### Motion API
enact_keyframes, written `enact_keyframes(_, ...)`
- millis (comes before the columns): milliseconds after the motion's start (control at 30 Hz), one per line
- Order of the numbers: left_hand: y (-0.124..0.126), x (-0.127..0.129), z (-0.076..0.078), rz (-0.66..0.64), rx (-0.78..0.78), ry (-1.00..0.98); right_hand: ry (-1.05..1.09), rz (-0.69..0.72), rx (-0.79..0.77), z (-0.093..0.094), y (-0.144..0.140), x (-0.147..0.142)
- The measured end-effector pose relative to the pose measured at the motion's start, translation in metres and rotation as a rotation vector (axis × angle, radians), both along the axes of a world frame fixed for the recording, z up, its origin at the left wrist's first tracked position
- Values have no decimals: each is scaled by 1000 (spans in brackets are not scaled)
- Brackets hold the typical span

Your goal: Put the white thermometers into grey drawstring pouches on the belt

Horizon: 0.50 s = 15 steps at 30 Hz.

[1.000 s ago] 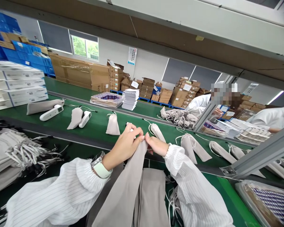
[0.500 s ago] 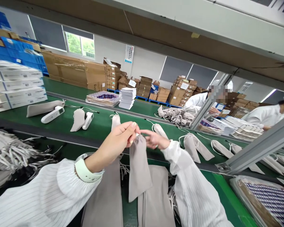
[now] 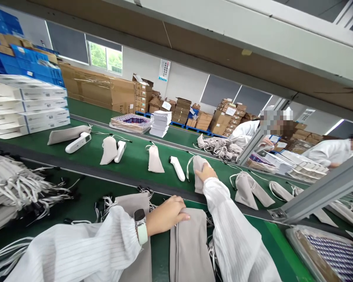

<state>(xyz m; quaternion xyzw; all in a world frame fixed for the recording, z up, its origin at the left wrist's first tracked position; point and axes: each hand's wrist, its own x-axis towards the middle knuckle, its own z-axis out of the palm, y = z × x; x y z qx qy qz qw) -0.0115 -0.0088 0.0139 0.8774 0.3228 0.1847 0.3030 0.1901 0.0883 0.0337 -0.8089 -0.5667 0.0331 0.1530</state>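
Observation:
On the green belt, my right hand (image 3: 206, 172) is closed on a grey drawstring pouch (image 3: 198, 182), its thumb on the near side and the other fingers partly hidden. My left hand (image 3: 169, 214) is at the top end of a stack of flat grey pouches (image 3: 190, 246), with thumb and fingers apart and nothing visibly held. Another pile of flat pouches (image 3: 135, 201) lies partly under my left forearm. A white handheld device with a dark tip (image 3: 177, 169) rests on the belt left of my right hand, beside a small standing pouch (image 3: 155, 159).
More pouches (image 3: 245, 188) lie along the belt to the right, near a slanted metal post (image 3: 317, 184). White boxes (image 3: 44, 105) are stacked at left above a heap of pouches (image 3: 8, 188). A tray of striped items (image 3: 332, 250) sits lower right. Two co-workers (image 3: 245, 127) are beyond.
The pouch that hung between both hands is gone from there. My right hand moved forward onto a pouch on the belt; my left hand dropped to the stack. The white device has come into sight.

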Motion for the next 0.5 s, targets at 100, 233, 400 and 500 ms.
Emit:
enact_keyframes(100, 3, -1, -5, 46, -13, -4, -13, 31, 25, -14, 1, -2)
enact_keyframes(233, 4, -3, -3, 120, -17, -12, 14, 170, 99, -16, 10, -16)
enact_keyframes(400, 11, -6, -5, 164, -51, -3, 185, 328, 73, -36, 27, -40)
enact_keyframes(500, 17, -8, -8, 142, -95, 10, 330, 316, 84, -45, 32, -40)
